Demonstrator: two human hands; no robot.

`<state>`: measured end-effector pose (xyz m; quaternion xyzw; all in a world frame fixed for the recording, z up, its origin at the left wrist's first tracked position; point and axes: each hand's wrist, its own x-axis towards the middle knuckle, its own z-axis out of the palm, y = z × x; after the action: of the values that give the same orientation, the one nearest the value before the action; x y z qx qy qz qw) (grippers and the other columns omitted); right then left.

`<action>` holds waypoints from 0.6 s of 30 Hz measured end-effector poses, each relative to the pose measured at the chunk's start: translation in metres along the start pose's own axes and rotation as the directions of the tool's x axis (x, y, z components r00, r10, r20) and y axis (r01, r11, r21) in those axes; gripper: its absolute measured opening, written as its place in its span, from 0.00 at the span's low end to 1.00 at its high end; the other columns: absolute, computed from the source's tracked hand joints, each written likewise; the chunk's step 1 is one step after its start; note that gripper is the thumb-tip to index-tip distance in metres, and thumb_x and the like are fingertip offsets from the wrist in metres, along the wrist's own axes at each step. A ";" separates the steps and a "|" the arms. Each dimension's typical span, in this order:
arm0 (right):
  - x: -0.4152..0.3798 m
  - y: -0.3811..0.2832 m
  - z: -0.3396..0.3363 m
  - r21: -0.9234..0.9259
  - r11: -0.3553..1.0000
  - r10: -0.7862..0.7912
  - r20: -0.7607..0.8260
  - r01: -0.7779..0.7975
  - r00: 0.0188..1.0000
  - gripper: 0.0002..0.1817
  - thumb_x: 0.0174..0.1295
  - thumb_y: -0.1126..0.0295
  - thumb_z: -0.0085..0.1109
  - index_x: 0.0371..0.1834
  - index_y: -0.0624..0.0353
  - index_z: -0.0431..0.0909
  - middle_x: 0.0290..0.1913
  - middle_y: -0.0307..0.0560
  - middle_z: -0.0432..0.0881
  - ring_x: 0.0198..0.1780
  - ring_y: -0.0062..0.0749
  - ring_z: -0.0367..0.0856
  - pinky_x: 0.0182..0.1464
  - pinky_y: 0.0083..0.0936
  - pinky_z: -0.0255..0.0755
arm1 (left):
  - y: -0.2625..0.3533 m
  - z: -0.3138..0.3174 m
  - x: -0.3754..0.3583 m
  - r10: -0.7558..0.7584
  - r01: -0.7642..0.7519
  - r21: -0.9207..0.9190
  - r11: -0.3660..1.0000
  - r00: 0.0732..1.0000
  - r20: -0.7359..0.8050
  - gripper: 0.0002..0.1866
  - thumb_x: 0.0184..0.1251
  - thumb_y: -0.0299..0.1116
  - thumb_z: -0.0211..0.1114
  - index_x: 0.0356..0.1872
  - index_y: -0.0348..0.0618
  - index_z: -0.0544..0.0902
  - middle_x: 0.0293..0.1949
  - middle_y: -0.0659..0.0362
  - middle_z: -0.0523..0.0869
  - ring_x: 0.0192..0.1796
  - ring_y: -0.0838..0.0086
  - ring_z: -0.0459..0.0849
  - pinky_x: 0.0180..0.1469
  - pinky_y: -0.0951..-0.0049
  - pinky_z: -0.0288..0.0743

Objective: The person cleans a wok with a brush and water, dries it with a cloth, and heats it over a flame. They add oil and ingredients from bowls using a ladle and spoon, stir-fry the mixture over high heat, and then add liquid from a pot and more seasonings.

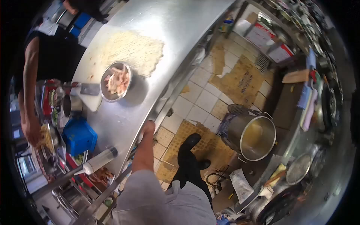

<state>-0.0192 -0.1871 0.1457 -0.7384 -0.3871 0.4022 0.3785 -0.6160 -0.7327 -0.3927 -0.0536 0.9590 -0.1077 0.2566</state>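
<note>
My left hand (149,127) is at the front edge of the steel worktop (125,129); its fingers are too small and hidden to make out. My right hand is not in view. On the worktop, up and to the left of my left hand, a metal bowl (126,96) holds pinkish strips of food (118,81). Beyond the bowl, a pale shredded layer (131,48) is spread over the surface. A wide metal blade (90,89) lies on a white board (91,100) left of the bowl.
A co-worker's hand (33,131) is over a food container at the left. A blue container (78,137) and a clear squeeze bottle (98,161) are nearby. On the right stands a large pot (258,138); cardboard (240,80) lies on the tiled floor.
</note>
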 end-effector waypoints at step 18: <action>-0.010 0.063 -0.196 0.925 0.250 0.049 0.284 -0.287 0.957 0.22 0.75 0.69 0.54 0.65 0.75 0.69 0.28 0.39 0.75 0.19 0.18 0.68 0.18 0.18 0.64 | 0.270 -0.349 -0.568 0.713 -0.694 -0.320 -0.646 -0.398 -0.577 0.36 0.56 0.29 0.75 0.66 0.25 0.73 0.73 0.34 0.69 0.74 0.43 0.71 0.75 0.54 0.64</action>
<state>0.1679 -0.2705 0.1703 -0.3529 -0.0194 0.6624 0.6606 -0.3145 -0.3187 0.1122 0.6871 0.4827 0.5079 0.1924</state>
